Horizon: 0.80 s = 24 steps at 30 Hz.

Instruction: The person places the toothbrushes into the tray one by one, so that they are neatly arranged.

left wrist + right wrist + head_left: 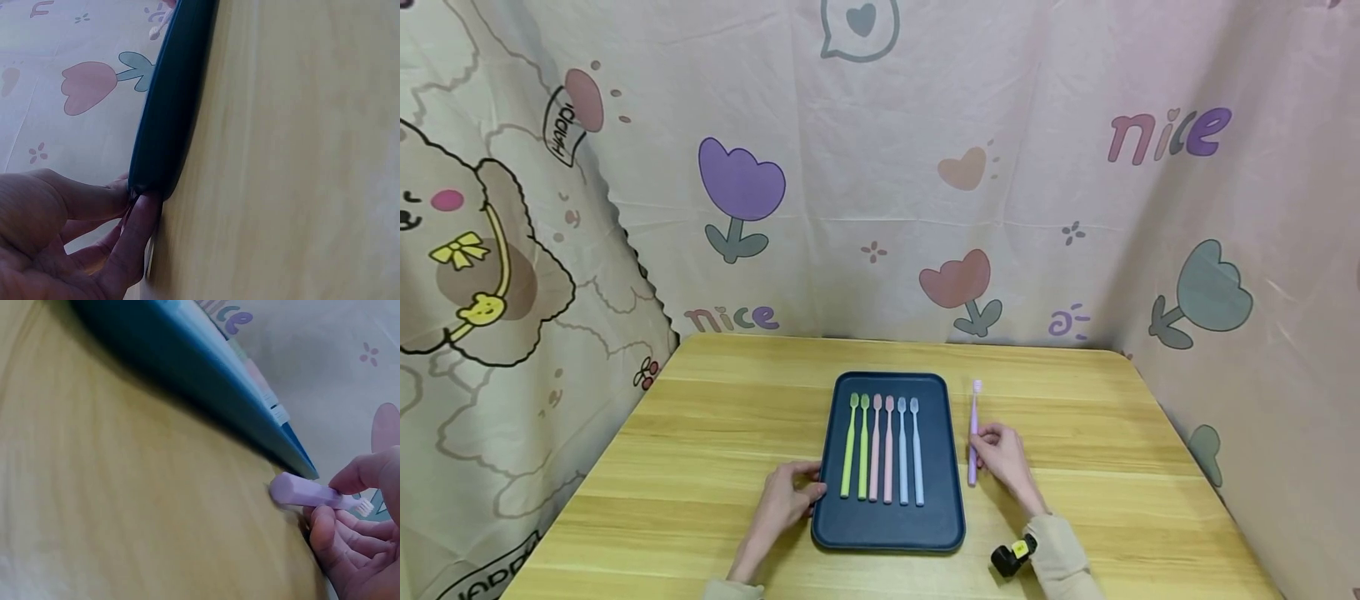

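A dark blue tray lies on the table with a row of toothbrushes in it, heads toward the far side. From left to right come two green toothbrushes, two pink toothbrushes and two light blue toothbrushes. My left hand grips the tray's left edge between thumb and fingers, and the left wrist view shows them at the tray wall. Right of the tray, my right hand pinches a purple toothbrush by its handle between thumb and fingers, bristles pointing away from me.
The wooden table stretches to both sides of the tray. A printed curtain hangs right behind the table and along its sides. On my right wrist sits a small black device with a yellow mark.
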Available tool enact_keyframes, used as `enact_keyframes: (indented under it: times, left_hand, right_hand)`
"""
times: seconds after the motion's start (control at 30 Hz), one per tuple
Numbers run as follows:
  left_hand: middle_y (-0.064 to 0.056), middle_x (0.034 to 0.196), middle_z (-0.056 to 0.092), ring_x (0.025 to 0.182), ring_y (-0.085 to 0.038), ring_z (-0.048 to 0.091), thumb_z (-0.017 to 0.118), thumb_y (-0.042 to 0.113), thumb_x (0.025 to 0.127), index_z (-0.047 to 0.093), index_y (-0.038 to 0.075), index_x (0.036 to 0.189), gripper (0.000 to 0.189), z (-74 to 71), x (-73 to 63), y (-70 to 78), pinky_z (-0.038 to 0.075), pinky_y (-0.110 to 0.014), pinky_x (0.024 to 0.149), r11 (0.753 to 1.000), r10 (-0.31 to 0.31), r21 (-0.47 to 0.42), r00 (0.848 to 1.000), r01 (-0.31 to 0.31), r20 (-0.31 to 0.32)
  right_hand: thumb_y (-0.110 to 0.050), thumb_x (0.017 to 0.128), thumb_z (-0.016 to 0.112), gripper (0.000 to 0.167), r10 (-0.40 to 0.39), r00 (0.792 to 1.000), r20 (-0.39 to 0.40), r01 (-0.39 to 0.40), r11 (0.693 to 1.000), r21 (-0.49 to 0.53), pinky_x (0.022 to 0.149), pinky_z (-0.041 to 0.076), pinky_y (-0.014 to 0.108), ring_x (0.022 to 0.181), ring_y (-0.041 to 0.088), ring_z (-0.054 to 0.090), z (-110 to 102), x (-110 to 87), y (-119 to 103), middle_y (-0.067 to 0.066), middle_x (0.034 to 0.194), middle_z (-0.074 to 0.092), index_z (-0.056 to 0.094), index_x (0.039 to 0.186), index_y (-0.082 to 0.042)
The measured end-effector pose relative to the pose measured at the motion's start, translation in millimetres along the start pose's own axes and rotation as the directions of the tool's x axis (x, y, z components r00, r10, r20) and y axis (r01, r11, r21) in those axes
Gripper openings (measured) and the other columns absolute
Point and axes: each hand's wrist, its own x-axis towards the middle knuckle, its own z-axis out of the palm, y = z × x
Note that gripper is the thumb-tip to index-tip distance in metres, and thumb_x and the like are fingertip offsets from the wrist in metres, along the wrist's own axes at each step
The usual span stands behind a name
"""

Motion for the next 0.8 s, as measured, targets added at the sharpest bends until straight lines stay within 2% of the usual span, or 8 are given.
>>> enact_keyframes:
  times: [0.13,0.37,0.47,0.63,0.8]
  left_hand:
    - [-0.014,0.1,0.07,0.058,-0.013,0.06,0.072,-0.006,0.085,0.07,-0.005,0.12,0.035,0.1,-0.2,-0.4,0.054,-0.024,0.049,1.0,-0.007,-0.002,1.0,0.007,0.005]
    - [-0.015,0.101,0.07,0.058,-0.013,0.06,0.073,-0.006,0.085,0.07,-0.005,0.119,0.035,-1.6,-0.5,1.1,0.055,-0.024,0.049,1.0,-0.006,0.0,1.0,0.006,0.001]
    - [-0.014,0.1,0.07,0.058,-0.014,0.061,0.073,-0.005,0.085,0.07,-0.005,0.119,0.035,-2.0,-0.6,1.9,0.055,-0.024,0.049,1.0,-0.008,0.0,1.0,0.008,-0.003]
    - [-0.014,0.1,0.07,0.056,-0.013,0.06,0.073,-0.006,0.085,0.07,-0.005,0.12,0.035,-1.2,-0.4,1.0,0.055,-0.024,0.049,1.0,-0.007,0.001,1.0,0.007,0.002]
    - [-0.014,0.101,0.07,0.056,-0.012,0.059,0.072,-0.005,0.085,0.069,-0.005,0.12,0.035,-0.7,-0.4,0.7,0.054,-0.023,0.049,1.0,-0.008,0.003,1.0,0.008,0.007]
  right_hand:
    - [0.001,0.09,0.062,0.018,0.029,0.999,0.042,-0.032,0.997,0.075,0.043,0.048,0.02,0.048,0.009,0.054,-3,-1.6,-2,0.005,0.066,0.066,0.061,0.104,0.013]
    - [0.001,0.09,0.066,0.028,-0.022,0.983,0.181,-0.007,0.988,0.156,0.05,0.052,0.023,0.053,0.009,0.058,-7,-6.4,-13,0.007,0.073,0.07,0.058,0.111,0.018]
    - [-0.001,0.089,0.068,0.033,-0.033,0.971,0.239,-0.002,0.989,0.146,0.051,0.053,0.022,0.055,0.009,0.058,-5,-11.0,-21,0.004,0.073,0.068,0.056,0.114,0.017]
    - [-0.006,0.089,0.072,0.035,-0.069,0.954,0.293,0.039,0.994,0.107,0.052,0.055,0.023,0.056,0.008,0.058,4,-14.3,-23,0.001,0.072,0.068,0.057,0.112,0.016]
    - [-0.007,0.088,0.073,0.029,-0.086,0.95,0.299,0.07,0.996,0.063,0.051,0.056,0.025,0.052,0.007,0.058,10,-16.8,-23,0.003,0.069,0.067,0.06,0.104,0.013]
